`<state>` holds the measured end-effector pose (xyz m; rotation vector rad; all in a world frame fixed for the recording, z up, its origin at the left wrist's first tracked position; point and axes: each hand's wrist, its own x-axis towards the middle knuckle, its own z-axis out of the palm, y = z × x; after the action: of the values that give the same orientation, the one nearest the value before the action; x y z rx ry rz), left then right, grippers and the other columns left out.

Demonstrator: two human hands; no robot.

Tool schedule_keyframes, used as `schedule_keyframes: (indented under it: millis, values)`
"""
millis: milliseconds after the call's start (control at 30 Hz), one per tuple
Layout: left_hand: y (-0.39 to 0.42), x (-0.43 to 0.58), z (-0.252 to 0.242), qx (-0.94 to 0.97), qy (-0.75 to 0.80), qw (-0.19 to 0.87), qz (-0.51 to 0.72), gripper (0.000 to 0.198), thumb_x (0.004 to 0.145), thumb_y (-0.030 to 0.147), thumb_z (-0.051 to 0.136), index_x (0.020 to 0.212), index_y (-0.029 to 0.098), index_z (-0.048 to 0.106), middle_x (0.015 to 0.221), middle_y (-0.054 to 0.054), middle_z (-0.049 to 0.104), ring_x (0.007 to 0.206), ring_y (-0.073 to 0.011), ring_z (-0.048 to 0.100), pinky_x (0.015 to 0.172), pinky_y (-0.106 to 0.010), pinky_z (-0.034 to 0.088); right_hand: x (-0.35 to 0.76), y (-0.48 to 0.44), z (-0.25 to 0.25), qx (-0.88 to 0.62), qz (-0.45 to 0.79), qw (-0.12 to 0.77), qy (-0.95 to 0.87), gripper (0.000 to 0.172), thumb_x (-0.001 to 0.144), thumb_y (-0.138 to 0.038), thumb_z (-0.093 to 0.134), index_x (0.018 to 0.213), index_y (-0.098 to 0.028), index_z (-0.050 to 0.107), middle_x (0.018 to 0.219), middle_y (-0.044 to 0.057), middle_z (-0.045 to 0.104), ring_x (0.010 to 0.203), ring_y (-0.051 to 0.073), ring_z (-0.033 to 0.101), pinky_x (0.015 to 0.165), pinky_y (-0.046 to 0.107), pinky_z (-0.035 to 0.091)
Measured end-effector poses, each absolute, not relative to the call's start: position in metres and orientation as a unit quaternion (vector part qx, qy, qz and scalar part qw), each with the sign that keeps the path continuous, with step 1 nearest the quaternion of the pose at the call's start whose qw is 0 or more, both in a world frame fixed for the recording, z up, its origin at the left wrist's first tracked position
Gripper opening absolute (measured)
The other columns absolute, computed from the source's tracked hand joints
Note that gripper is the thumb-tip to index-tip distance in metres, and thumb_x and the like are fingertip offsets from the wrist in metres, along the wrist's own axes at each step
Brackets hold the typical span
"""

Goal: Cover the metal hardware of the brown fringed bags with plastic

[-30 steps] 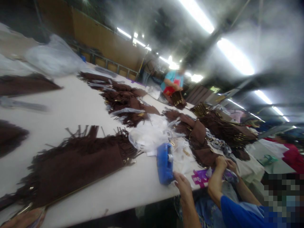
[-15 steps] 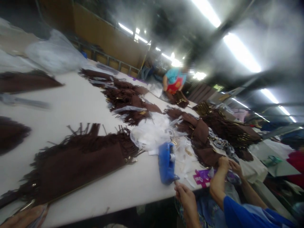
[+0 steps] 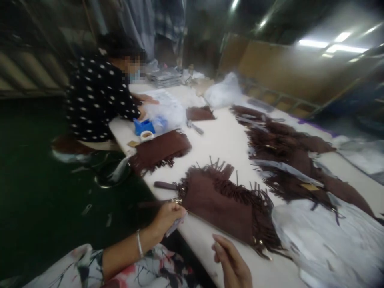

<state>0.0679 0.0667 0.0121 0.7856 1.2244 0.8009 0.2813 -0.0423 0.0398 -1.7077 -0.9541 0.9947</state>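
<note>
A dark brown fringed bag (image 3: 216, 200) lies flat on the white table, with metal fittings at its corners and a strap end sticking out at the left. My left hand (image 3: 169, 218) is closed at its near left corner, beside a gold-coloured metal clasp (image 3: 177, 201). A grey strip (image 3: 174, 228), perhaps a plastic wrapping, hangs from the fingers of this hand. My right hand (image 3: 231, 262) is just off the bag's near edge, fingers curled and tips close together. Whatever may be between those fingertips is too small to make out.
Across the table at left, a person in a dotted top (image 3: 96, 96) works beside a blue tape dispenser (image 3: 144, 127). Another brown bag (image 3: 162, 148) lies nearby. Brown fringed pieces (image 3: 279, 140) are heaped at right, behind a white plastic bag (image 3: 333, 240).
The view has swung left. My right hand has left the blue tape dispenser and come to the fringed bag. My left hand remains at the bag's corner with the grey strip.
</note>
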Motion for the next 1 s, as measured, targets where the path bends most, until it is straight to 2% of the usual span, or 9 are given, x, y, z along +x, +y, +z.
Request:
schedule_keyframes:
  millis: [133, 333, 533, 733, 867, 933, 1000]
  values:
    - [0.066, 0.072, 0.013, 0.319, 0.524, 0.698, 0.369, 0.028, 0.065, 0.034, 0.076, 0.078, 0.011, 0.065, 0.065, -0.003, 0.064, 0.057, -0.0112, 0.055, 0.058, -0.023, 0.040, 0.240, 0.019, 0.035, -0.580, 0.481, 0.425, -0.501, 0.030, 0.085, -0.045, 0.059, 0.100, -0.023, 0.075, 0.079, 0.002, 0.067, 0.065, 0.014, 0.056, 0.064, 0.024, 0.048]
    - [0.071, 0.065, 0.008, 0.259, 0.495, 0.752, 0.350, 0.029, 0.065, 0.034, 0.076, 0.079, 0.010, 0.065, 0.064, -0.004, 0.064, 0.053, -0.0111, 0.055, 0.054, -0.022, 0.038, 0.228, 0.033, 0.014, -0.543, 0.512, 0.426, -0.511, 0.026, 0.087, -0.035, 0.057, 0.102, -0.022, 0.074, 0.099, 0.006, 0.071, 0.084, 0.019, 0.063, 0.067, 0.024, 0.050]
    - [0.074, 0.062, 0.011, 0.272, 0.483, 0.761, 0.338, 0.023, 0.066, 0.031, 0.073, 0.074, 0.010, 0.065, 0.062, -0.004, 0.063, 0.054, -0.0116, 0.055, 0.054, -0.023, 0.038, 0.224, 0.037, 0.008, -0.549, 0.452, 0.403, -0.577, 0.030, 0.092, -0.026, 0.048, 0.110, -0.023, 0.071, 0.095, 0.005, 0.068, 0.067, 0.014, 0.059, 0.064, 0.024, 0.049]
    - [0.071, 0.063, 0.011, 0.308, 0.502, 0.734, 0.339, 0.019, 0.067, 0.028, 0.064, 0.075, 0.011, 0.063, 0.063, -0.004, 0.063, 0.056, -0.0132, 0.055, 0.058, -0.025, 0.039, 0.222, 0.045, 0.005, -0.535, 0.411, 0.372, -0.637, 0.032, 0.093, -0.021, 0.044, 0.111, -0.026, 0.070, 0.091, 0.005, 0.067, 0.067, 0.013, 0.058, 0.062, 0.023, 0.047]
    - [0.068, 0.062, 0.011, 0.349, 0.502, 0.715, 0.339, 0.014, 0.066, 0.023, 0.058, 0.072, 0.012, 0.063, 0.067, -0.006, 0.066, 0.064, -0.0177, 0.060, 0.064, -0.029, 0.042, 0.221, 0.046, 0.005, -0.547, 0.421, 0.353, -0.631, 0.032, 0.092, -0.023, 0.044, 0.115, -0.025, 0.067, 0.100, 0.006, 0.068, 0.076, 0.016, 0.063, 0.067, 0.024, 0.050]
    - [0.067, 0.062, 0.013, 0.357, 0.487, 0.723, 0.334, 0.018, 0.063, 0.021, 0.058, 0.077, 0.011, 0.066, 0.070, -0.008, 0.068, 0.067, -0.0197, 0.061, 0.065, -0.030, 0.043, 0.219, 0.047, 0.008, -0.573, 0.423, 0.333, -0.619, 0.033, 0.092, -0.024, 0.044, 0.118, -0.024, 0.064, 0.092, 0.004, 0.069, 0.072, 0.016, 0.063, 0.067, 0.024, 0.049]
    - [0.066, 0.062, 0.013, 0.367, 0.483, 0.721, 0.335, 0.021, 0.063, 0.022, 0.062, 0.080, 0.010, 0.067, 0.072, -0.008, 0.069, 0.068, -0.0201, 0.061, 0.065, -0.029, 0.043, 0.218, 0.048, 0.013, -0.605, 0.416, 0.306, -0.606, 0.034, 0.090, -0.023, 0.045, 0.121, -0.023, 0.060, 0.075, -0.001, 0.066, 0.062, 0.015, 0.060, 0.063, 0.024, 0.046]
